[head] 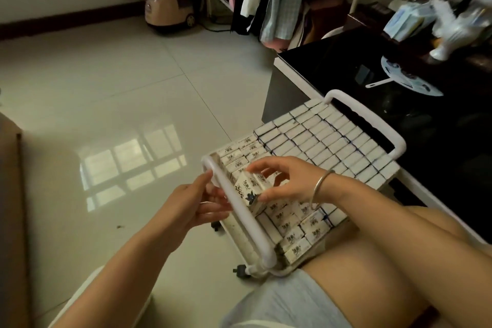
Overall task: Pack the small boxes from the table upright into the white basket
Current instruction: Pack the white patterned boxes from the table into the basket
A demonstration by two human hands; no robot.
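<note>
The white basket (371, 118) stands on small wheels beside my knee, packed with several rows of small white boxes (322, 138) standing upright. Nearer to me, boxes with dark printed lettering (294, 225) lie with their faces up. My right hand (282, 181), a silver bangle on its wrist, grips a small cluster of boxes (249, 190) tilted above the near rows. My left hand (198, 201) is against the basket's near handle bar (239, 210), fingers spread around the bar and touching the cluster's left side.
A black glossy table (399, 61) lies right of the basket, with a round fan (410, 80), a tissue pack and a white figurine on it. Clothes hang on a rack behind. A garment steamer (170, 10) stands on the tiled floor. A brown carton edge is at far left.
</note>
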